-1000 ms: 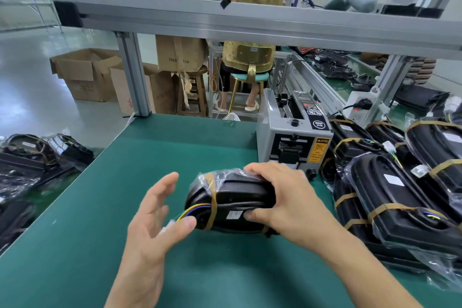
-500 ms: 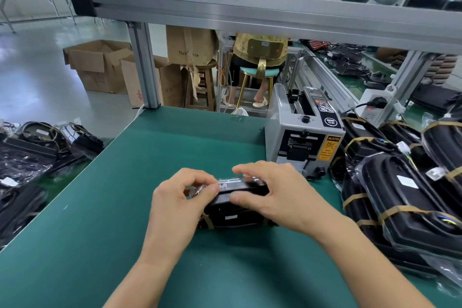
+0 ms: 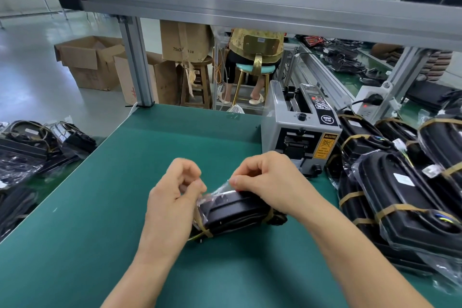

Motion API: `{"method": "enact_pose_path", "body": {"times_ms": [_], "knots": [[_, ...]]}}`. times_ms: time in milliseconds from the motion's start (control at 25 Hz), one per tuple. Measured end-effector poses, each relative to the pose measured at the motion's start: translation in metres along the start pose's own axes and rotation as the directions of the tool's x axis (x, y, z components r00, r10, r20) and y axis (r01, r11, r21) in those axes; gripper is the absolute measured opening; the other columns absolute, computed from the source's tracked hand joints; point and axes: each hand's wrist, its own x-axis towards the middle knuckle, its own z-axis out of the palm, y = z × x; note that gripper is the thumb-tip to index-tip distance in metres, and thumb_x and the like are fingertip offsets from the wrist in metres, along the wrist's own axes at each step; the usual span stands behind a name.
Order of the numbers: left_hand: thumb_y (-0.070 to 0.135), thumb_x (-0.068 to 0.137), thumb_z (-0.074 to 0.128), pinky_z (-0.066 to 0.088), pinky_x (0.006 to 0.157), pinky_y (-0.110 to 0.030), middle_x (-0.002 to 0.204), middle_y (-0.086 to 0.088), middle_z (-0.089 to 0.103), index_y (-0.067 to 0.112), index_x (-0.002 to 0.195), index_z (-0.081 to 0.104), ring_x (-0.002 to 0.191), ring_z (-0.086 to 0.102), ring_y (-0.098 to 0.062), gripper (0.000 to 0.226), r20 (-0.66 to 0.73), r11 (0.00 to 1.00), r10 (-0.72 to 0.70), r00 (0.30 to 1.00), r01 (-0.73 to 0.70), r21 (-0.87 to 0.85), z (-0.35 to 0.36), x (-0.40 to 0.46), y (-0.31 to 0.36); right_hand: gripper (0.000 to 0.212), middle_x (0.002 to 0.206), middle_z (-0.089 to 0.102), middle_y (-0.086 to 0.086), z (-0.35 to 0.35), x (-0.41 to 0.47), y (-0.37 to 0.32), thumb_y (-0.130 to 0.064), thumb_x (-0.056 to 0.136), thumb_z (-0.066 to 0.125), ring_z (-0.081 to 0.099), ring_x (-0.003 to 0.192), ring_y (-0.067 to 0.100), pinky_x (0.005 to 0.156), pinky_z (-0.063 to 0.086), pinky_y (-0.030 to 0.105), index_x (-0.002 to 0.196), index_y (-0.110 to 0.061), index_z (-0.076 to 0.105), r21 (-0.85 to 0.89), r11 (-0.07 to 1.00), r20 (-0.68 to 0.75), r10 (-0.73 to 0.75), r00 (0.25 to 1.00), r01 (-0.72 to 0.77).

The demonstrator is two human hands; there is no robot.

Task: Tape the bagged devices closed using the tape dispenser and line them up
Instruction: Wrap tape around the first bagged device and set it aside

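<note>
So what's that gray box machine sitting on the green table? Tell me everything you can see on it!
The tape dispenser is a boxy light-gray machine that looks like metal, standing upright on the green table at its far right. Its front has a dark opening and a yellow caution sticker; on top sit a black knob, a black control panel with a round label, and black rollers. No hand touches it. Taped bagged devices are piled close to its right side; whether they touch it is unclear.
</note>
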Motion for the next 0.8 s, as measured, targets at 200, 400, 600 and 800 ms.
{"method": "enact_pose_path", "body": {"times_ms": [200,400,600,800], "knots": [[0.027,0.087,0.06,0.038,0.093,-0.015,0.115,0.013,0.059,0.032,0.096,0.068,0.108,0.056,-0.007,0.014,0.059,0.935,0.338,0.939,-0.343,0.09,-0.007,-0.021,-0.006,0.014,0.063,0.062,-0.012,0.007,0.004,-0.009,-0.034,0.073,0.063,0.059,0.076,0.012,0.066,0.043,0.028,0.062,-0.025,0.062,-0.205,0.975,-0.032,0.083,0.996,-0.088],[0.035,0.075,0.068,0.041,0.097,-0.023,0.131,0.014,0.055,0.031,0.121,0.064,0.118,0.052,-0.005,0.046,0.303,0.839,0.414,0.858,-0.489,0.239,-0.007,-0.027,-0.015,0.015,0.071,0.067,-0.011,0.008,0.006,-0.01,-0.036,0.078,0.062,0.061,0.082,0.012,0.072,0.046,0.029,0.065,-0.027,0.063,-0.215,0.975,-0.029,0.052,0.998,-0.057],[0.024,0.073,0.071,0.043,0.091,-0.012,0.111,0.021,0.067,0.036,0.107,0.07,0.105,0.062,-0.001,0.036,0.234,0.948,0.295,0.927,-0.314,0.047,-0.013,-0.02,-0.007,0.014,0.08,0.072,-0.009,-0.008,0.001,0.0,-0.037,0.085,0.066,0.064,0.082,0.009,0.082,0.051,0.033,0.083,-0.025,0.073,-0.053,0.993,0.149,-0.097,0.984,0.105],[0.03,0.071,0.072,0.051,0.08,-0.018,0.093,0.018,0.072,0.038,0.092,0.069,0.089,0.068,-0.006,0.022,0.045,0.992,0.115,0.992,-0.113,-0.05,-0.002,-0.026,-0.005,0.007,0.069,0.069,-0.011,-0.012,0.001,0.004,-0.027,0.081,0.074,0.061,0.066,0.002,0.07,0.05,0.024,0.075,-0.026,0.073,0.045,0.984,0.15,-0.175,0.973,0.17]]}}
